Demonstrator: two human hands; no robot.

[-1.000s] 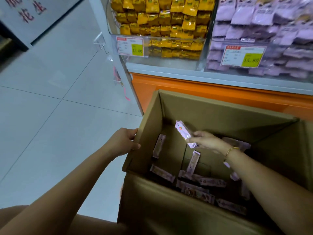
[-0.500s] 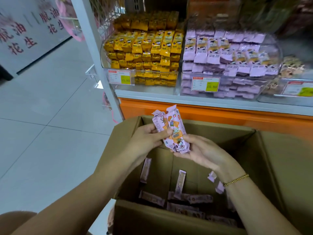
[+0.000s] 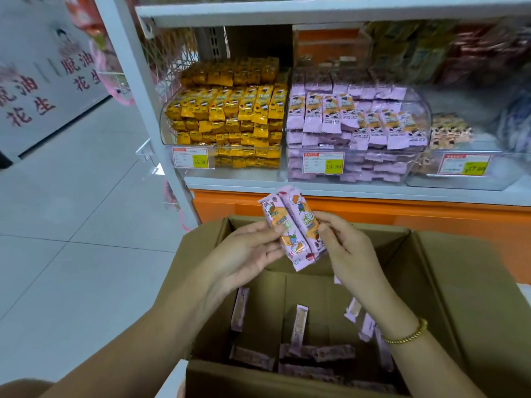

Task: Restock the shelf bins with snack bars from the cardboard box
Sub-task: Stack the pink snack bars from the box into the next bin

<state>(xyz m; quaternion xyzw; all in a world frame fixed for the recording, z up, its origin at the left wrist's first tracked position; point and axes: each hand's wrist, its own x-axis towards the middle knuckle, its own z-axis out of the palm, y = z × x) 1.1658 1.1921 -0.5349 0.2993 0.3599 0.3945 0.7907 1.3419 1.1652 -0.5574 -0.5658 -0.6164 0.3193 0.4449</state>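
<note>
Snack bars (image 3: pixel 293 228): two pink-and-orange wrapped ones, side by side, up over the open brown cardboard box (image 3: pixel 474 282).
Left hand (image 3: pixel 244 254): pinching the left bar.
Right hand (image 3: pixel 347 248): clasping the right bar.
Box bottom: more pink bars (image 3: pixel 298 326) lying loose.
Shelf (image 3: pixel 316 186): clear plastic bins (image 3: pixel 362 179), yellow and pink packs.
Floor (image 3: pixel 71 254): pale grey tiles.

A shop: shelf bins (image 3: pixel 356 168) of packaged snacks bearing price tags (image 3: pixel 323 163).

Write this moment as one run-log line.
left hand, right hand: hold two bars | above box | purple bin: not yet reached
</note>
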